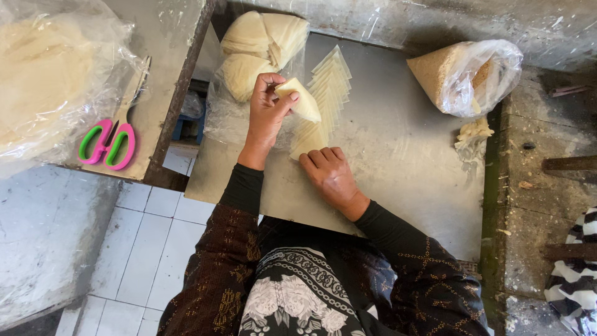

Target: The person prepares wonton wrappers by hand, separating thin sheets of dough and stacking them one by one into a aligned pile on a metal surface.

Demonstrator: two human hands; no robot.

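My left hand [266,112] holds up a pale, folded triangle of dough sheet [302,99], pinched between thumb and fingers. My right hand [329,175] rests fingers-down on the lower end of a fanned row of triangular dough sheets [328,87] that lies on the grey metal table [398,155]. Behind my left hand, a clear plastic bag holds stacked pale dough pieces [255,50].
A clear bag of brownish filling [466,74] lies at the table's far right, with scraps [474,132] beside it. Pink and green scissors [112,142] and a large bag of dough sheets [43,74] sit on the left counter. A striped cloth [575,274] is at the right edge.
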